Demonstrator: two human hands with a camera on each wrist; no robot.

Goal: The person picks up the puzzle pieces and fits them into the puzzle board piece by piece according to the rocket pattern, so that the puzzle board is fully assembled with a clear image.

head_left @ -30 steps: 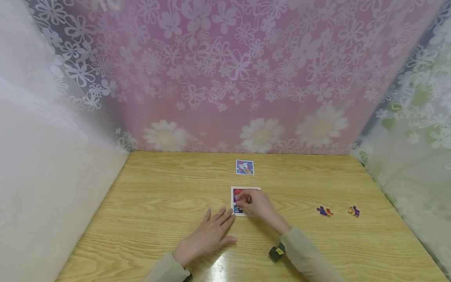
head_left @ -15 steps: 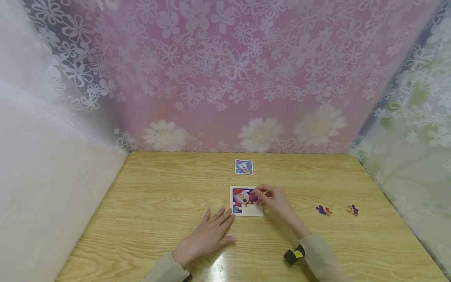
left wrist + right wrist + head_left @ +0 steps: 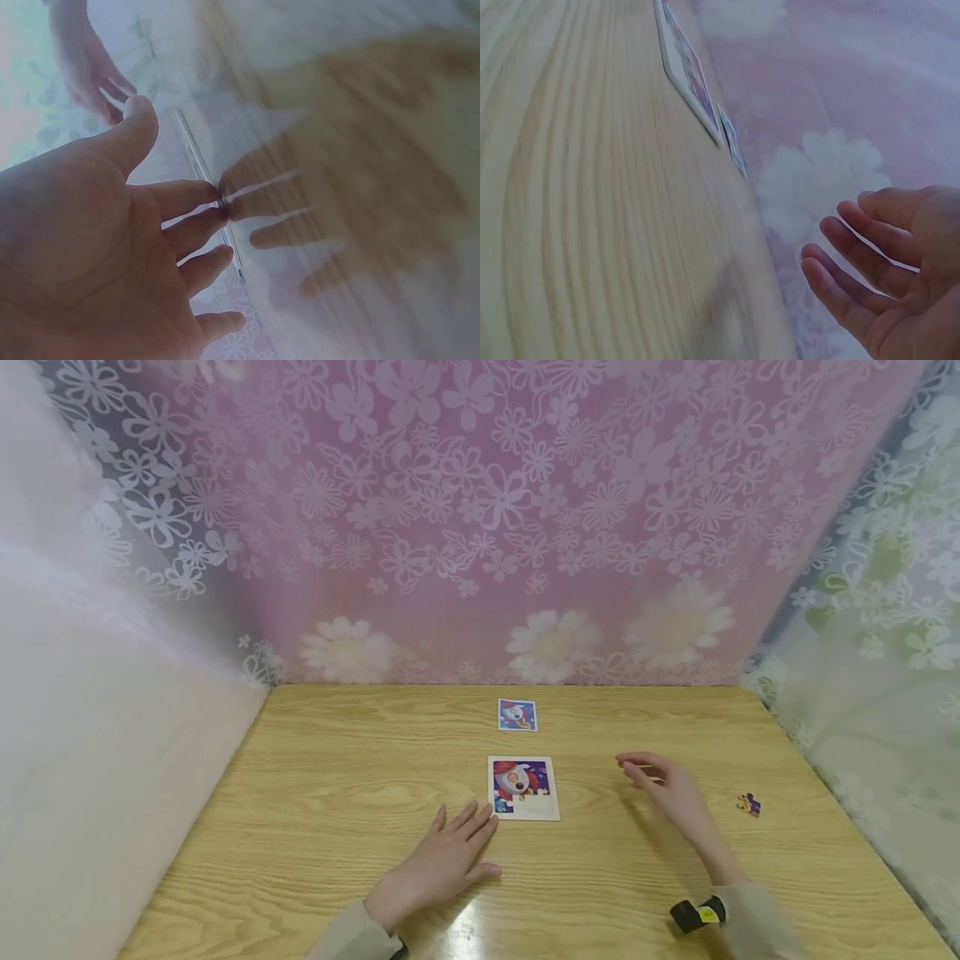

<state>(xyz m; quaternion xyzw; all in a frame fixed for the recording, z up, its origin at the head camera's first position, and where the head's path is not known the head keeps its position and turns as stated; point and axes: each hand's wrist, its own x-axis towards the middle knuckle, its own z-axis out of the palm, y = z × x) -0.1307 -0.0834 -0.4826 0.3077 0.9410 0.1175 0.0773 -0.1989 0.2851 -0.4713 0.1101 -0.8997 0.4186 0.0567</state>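
Observation:
A white-framed jigsaw board point(image 3: 532, 807) lies on the table, its rocket picture assembled except for a bare white area at the lower right. My left hand point(image 3: 442, 860) rests flat with straight fingers, the fingertips touching the board's lower left edge; the left wrist view shows them at the board's thin side. My right hand point(image 3: 671, 793) is raised above the table to the right of the board. Its fingers point(image 3: 855, 251) are loosely bent in the right wrist view, with nothing between them. One loose puzzle piece point(image 3: 748, 805), purple and orange, lies right of that hand.
Behind the board lies a small picture card point(image 3: 517, 715) with a similar rocket image. The wooden table point(image 3: 360, 735) meets a pink flowered curtain point(image 3: 450, 568) at the back, with pale cloth on both sides.
My right hand has moved right, from over the board to above the right part of the table. It now covers the place of the nearer loose piece. My left hand stays put.

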